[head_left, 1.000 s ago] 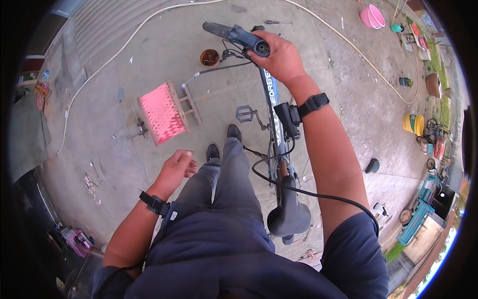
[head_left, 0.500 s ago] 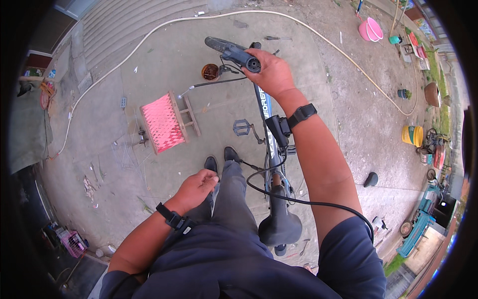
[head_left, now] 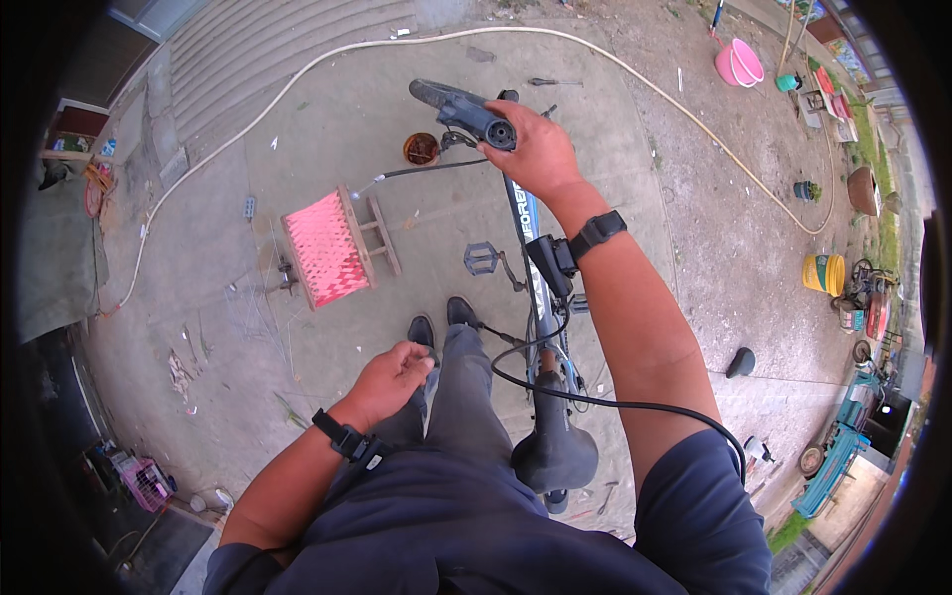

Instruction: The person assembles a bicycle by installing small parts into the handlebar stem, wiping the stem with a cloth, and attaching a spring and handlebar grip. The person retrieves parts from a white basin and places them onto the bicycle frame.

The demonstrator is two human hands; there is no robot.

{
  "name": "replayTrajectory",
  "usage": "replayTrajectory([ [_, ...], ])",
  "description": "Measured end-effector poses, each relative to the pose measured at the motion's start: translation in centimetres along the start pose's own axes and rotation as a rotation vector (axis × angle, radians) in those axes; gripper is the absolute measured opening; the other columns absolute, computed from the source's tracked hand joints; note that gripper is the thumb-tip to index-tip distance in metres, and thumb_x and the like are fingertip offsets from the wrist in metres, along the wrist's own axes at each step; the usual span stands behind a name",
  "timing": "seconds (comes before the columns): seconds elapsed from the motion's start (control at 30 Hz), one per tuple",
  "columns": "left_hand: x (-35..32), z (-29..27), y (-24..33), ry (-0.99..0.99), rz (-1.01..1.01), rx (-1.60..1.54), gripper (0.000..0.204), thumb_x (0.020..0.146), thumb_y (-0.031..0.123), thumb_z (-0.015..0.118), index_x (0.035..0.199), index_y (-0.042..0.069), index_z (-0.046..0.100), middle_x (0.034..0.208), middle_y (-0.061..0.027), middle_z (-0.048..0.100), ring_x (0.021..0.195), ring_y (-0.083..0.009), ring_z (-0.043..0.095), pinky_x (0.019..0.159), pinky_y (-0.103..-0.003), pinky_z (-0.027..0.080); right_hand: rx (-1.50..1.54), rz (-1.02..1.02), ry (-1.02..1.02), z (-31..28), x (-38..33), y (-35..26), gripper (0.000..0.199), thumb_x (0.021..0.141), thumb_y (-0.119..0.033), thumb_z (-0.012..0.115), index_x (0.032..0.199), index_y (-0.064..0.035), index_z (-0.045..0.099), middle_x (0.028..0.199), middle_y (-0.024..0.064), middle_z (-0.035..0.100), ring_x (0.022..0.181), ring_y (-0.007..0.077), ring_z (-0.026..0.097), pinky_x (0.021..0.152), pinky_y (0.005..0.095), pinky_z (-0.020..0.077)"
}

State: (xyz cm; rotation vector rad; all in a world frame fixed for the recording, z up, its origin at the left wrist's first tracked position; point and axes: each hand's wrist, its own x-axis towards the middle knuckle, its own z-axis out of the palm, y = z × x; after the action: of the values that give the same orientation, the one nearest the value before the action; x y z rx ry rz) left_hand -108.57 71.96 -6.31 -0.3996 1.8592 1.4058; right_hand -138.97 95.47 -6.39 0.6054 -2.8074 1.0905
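Note:
I stand beside a bicycle (head_left: pixel 540 297) on a concrete yard. My right hand (head_left: pixel 531 149) grips the middle of its handlebar (head_left: pixel 461 107), just behind the black left grip. The black saddle (head_left: pixel 555 451) is below, close to my right thigh, and a pedal (head_left: pixel 481 258) sticks out to the left. My left hand (head_left: pixel 392 377) hangs loosely curled over my left thigh and holds nothing. Both wrists wear black bands. My black shoes (head_left: pixel 441 322) point forward beside the frame.
A low wooden stool with a pink woven seat (head_left: pixel 327 248) stands left of the bike. A small rusty tin (head_left: pixel 421 149) sits near the handlebar. A long white hose (head_left: pixel 297 74) curves across the yard. A pink basin (head_left: pixel 739 64), a yellow bucket (head_left: pixel 823 273) and clutter lie at the right.
My left hand has come in from the side and now rests over my thigh. My right hand keeps its hold on the handlebar, and the view has shifted slightly.

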Motion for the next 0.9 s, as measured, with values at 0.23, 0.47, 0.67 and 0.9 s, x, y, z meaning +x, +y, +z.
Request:
replayTrajectory([
  [0.23, -0.7, -1.0, -0.5, 0.005, -0.007, -0.036, 0.03, 0.105, 0.02, 0.062, 0.127, -0.001, 0.059, 0.101, -0.0076, 0.07, 0.089, -0.0149, 0.07, 0.079, -0.029, 0.055, 0.024, 0.006, 0.057, 0.0, -1.2, 0.5, 0.06, 0.081, -0.026, 0.083, 0.134, -0.0127, 0.062, 0.125, 0.011, 0.071, 0.113, 0.0321, 0.068, 0.095, 0.0404, 0.0559],
  [0.47, -1.6, -2.8, -1.7, 0.019, 0.035, -0.068, 0.031, 0.104, 0.019, 0.062, 0.128, -0.001, 0.058, 0.103, -0.0105, 0.07, 0.091, -0.0169, 0.071, 0.081, -0.031, 0.056, 0.011, 0.192, 0.063, -0.9, -6.2, 1.6, 0.07, 0.078, -0.03, 0.086, 0.139, -0.0131, 0.057, 0.13, 0.0118, 0.068, 0.118, 0.0326, 0.066, 0.098, 0.0435, 0.0544],
  [0.67, -3.0, -4.8, -2.7, 0.036, 0.016, -0.063, 0.032, 0.104, 0.02, 0.062, 0.128, 0.0, 0.058, 0.107, -0.012, 0.07, 0.092, -0.018, 0.071, 0.08, -0.031, 0.056, -0.019, 0.347, -0.062, -2.1, -13.1, 1.3, 0.069, 0.084, -0.027, 0.084, 0.144, -0.0085, 0.054, 0.132, 0.0139, 0.069, 0.12, 0.0269, 0.068, 0.093, 0.0381, 0.0581],
  [0.9, -5.7, -8.3, -4.5, 0.157, -0.011, -0.095, 0.036, 0.103, 0.026, 0.064, 0.124, -0.003, 0.06, 0.102, -0.0105, 0.07, 0.087, -0.017, 0.071, 0.076, -0.032, 0.056, 0.035, 0.507, -0.294, -5.7, -20.6, -1.9, 0.063, 0.086, -0.034, 0.082, 0.138, -0.0061, 0.059, 0.122, 0.0156, 0.073, 0.11, 0.0279, 0.072, 0.094, 0.0394, 0.0569],
])
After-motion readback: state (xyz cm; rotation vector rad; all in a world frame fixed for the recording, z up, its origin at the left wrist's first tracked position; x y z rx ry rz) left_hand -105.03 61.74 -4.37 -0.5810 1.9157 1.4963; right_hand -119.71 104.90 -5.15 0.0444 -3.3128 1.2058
